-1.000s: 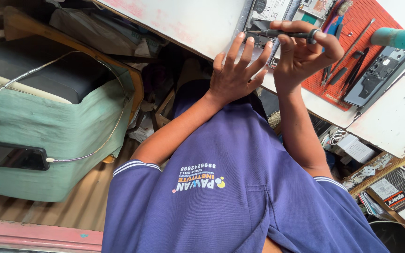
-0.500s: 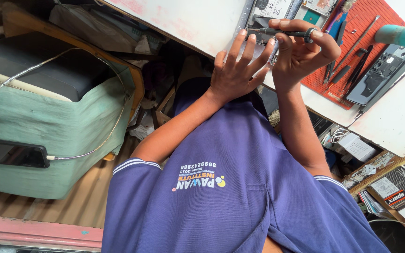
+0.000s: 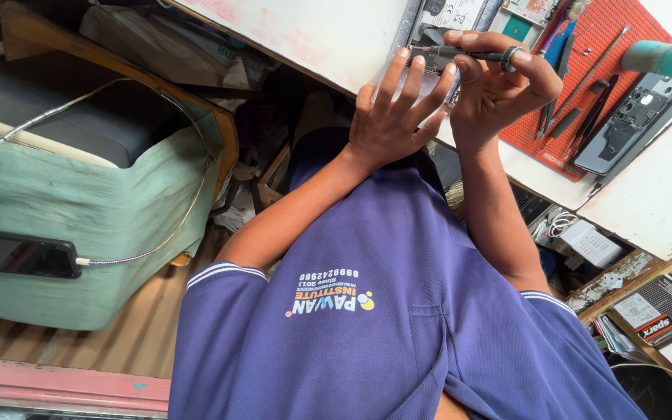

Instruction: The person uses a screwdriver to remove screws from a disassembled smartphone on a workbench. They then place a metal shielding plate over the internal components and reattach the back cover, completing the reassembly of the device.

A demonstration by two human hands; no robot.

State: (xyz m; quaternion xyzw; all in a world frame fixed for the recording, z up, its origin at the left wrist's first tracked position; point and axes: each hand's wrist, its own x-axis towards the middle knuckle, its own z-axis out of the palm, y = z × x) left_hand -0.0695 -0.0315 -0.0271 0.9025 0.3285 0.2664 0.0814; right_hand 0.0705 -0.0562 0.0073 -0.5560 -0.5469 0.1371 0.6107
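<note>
My right hand [image 3: 499,89] grips a thin dark screwdriver [image 3: 468,54] that points left, its tip over an opened phone [image 3: 439,27] on the white worktable [image 3: 336,35]. My left hand [image 3: 390,124] lies beside it with fingers spread. Its fingertips touch the phone's edge and the screwdriver shaft, and it holds nothing. My purple shirt [image 3: 383,311] fills the lower part of the view and both forearms reach up from it. Most of the phone is hidden behind my hands.
A red mat [image 3: 624,31] with tweezers and small drivers lies right of my hands, beside a teal tool handle [image 3: 663,58] and a bare phone frame [image 3: 631,124]. A green padded case [image 3: 95,218] with a black phone [image 3: 17,257] and cable stands left. Small boxes [image 3: 655,303] sit lower right.
Both hands hold nearly the same pose; the view has shifted slightly and the screwdriver stays on the phone.
</note>
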